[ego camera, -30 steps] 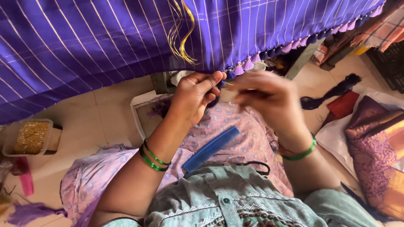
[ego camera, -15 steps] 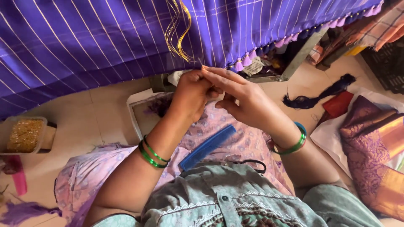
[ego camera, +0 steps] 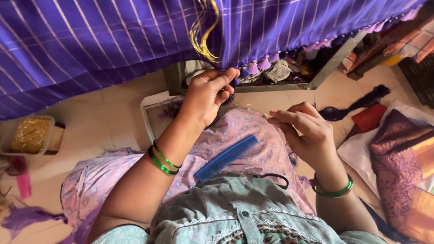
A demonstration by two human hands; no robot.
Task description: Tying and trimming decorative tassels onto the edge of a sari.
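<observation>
While I sit on the floor with a purple striped cloth [ego camera: 113,40] hanging in front of me, my left hand [ego camera: 205,97] is raised to its lower hem. Thumb and forefinger are pinched shut on a dark tassel [ego camera: 233,83] in the row of tassels [ego camera: 260,67] along that edge, which holds the fringe steady at working height. My right hand [ego camera: 305,133] sits lower, over my lap, apart from the cloth. Its fingers are curled and drawn together as if gripping something fine; a thin thread seems to run between the hands, but I cannot tell for sure that the right one holds it. A blue comb [ego camera: 226,158] lies across my lap, close under both hands for easy reach. Green bangles [ego camera: 162,160] ring both wrists. A tub of gold beads [ego camera: 29,134] sits on the floor to my left, well apart, and folded purple fabric [ego camera: 404,167] lies to my right.
</observation>
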